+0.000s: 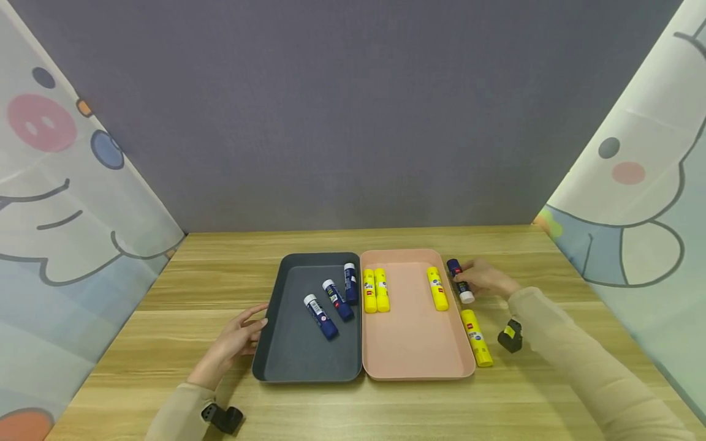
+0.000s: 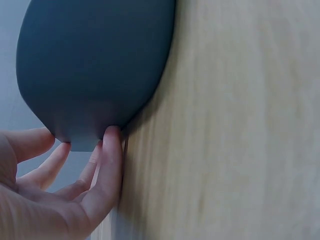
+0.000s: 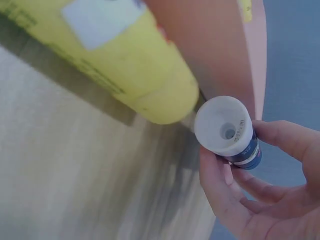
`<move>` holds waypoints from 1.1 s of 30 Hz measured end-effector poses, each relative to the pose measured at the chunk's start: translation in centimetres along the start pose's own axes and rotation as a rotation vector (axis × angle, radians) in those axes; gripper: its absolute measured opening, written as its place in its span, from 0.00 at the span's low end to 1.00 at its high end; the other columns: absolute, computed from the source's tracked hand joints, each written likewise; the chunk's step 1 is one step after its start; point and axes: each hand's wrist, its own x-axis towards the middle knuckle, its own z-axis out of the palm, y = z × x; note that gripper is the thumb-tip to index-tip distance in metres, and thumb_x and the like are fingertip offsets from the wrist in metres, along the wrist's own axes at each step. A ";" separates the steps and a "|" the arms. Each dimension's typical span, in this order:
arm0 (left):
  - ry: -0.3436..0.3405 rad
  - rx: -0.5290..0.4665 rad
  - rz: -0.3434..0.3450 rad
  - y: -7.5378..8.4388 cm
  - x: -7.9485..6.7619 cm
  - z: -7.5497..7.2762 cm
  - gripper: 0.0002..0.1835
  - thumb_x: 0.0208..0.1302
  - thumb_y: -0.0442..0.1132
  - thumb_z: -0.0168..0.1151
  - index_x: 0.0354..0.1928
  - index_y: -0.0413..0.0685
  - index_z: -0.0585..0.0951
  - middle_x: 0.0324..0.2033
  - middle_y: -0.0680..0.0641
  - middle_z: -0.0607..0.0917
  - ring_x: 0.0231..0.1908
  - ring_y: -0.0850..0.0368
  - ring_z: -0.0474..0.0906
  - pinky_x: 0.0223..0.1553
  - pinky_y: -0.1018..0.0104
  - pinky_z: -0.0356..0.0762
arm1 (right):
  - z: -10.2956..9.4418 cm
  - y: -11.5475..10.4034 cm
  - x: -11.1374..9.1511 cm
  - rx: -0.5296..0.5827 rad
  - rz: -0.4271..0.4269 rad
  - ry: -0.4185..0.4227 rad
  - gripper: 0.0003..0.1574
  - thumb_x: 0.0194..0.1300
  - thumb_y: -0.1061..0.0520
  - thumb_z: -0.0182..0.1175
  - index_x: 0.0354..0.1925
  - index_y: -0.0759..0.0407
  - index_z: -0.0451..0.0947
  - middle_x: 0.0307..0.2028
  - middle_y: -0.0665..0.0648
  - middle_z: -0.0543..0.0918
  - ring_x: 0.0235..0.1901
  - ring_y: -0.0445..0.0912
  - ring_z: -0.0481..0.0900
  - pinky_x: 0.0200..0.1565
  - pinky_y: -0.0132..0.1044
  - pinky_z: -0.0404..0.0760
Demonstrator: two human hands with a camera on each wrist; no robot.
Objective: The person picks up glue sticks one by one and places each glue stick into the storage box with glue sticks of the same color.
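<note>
My left hand (image 1: 237,337) is at the left side of a dark grey tray (image 1: 309,373), thumb and fingertips on its rim and outer wall (image 2: 100,65). Three blue glue sticks with white caps, one of them a slanted glue stick (image 1: 321,317), lie in that tray. At the right, my right hand (image 1: 482,278) grips another blue glue stick (image 1: 462,286) between thumb and fingers, just outside the pink tray (image 1: 416,358). Its white end (image 3: 222,125) faces the right wrist camera. Near it, a yellow glue stick (image 1: 477,338) lies along the pink tray's right outer side.
The two trays stand side by side on a wooden table (image 1: 220,269). In the pink tray are two yellow glue sticks (image 1: 376,291) at the left and one yellow glue stick (image 1: 437,288) at the right. A grey panel (image 1: 353,122) rises behind the table, with printed cartoon sheets on both sides.
</note>
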 end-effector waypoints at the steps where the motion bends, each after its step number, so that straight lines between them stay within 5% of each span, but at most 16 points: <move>1: 0.000 0.000 0.000 0.0 0.0 0.0 0.29 0.64 0.39 0.50 0.65 0.42 0.56 0.31 0.50 0.75 0.21 0.64 0.66 0.26 0.64 0.72 | -0.1 -0.2 0.0 0.000 0.001 0.004 0.36 0.61 0.59 0.51 0.57 0.83 0.50 0.43 0.75 0.73 0.33 0.49 0.78 0.36 0.43 0.78; 12: -0.024 0.000 0.005 0.0 0.1 -0.1 0.29 0.65 0.38 0.49 0.66 0.43 0.54 0.26 0.52 0.71 0.20 0.63 0.62 0.24 0.66 0.68 | -0.3 -1.8 -0.4 -0.096 0.010 0.052 0.37 0.61 0.57 0.53 0.58 0.80 0.52 0.40 0.73 0.73 0.31 0.49 0.76 0.34 0.42 0.78; 21: -0.017 0.000 0.009 -0.1 0.1 -0.1 0.29 0.65 0.38 0.49 0.65 0.42 0.55 0.31 0.50 0.75 0.21 0.64 0.65 0.25 0.65 0.71 | 0.4 -3.5 -0.4 -0.120 0.010 0.048 0.35 0.61 0.56 0.53 0.59 0.76 0.54 0.43 0.71 0.71 0.35 0.51 0.73 0.38 0.43 0.77; 33: -0.008 -0.003 0.015 -0.1 0.0 -0.1 0.29 0.64 0.38 0.50 0.65 0.40 0.55 0.35 0.48 0.77 0.23 0.63 0.72 0.28 0.63 0.74 | 1.8 -5.4 0.1 -0.061 -0.047 0.000 0.36 0.62 0.56 0.54 0.61 0.73 0.54 0.43 0.69 0.72 0.33 0.50 0.74 0.37 0.42 0.77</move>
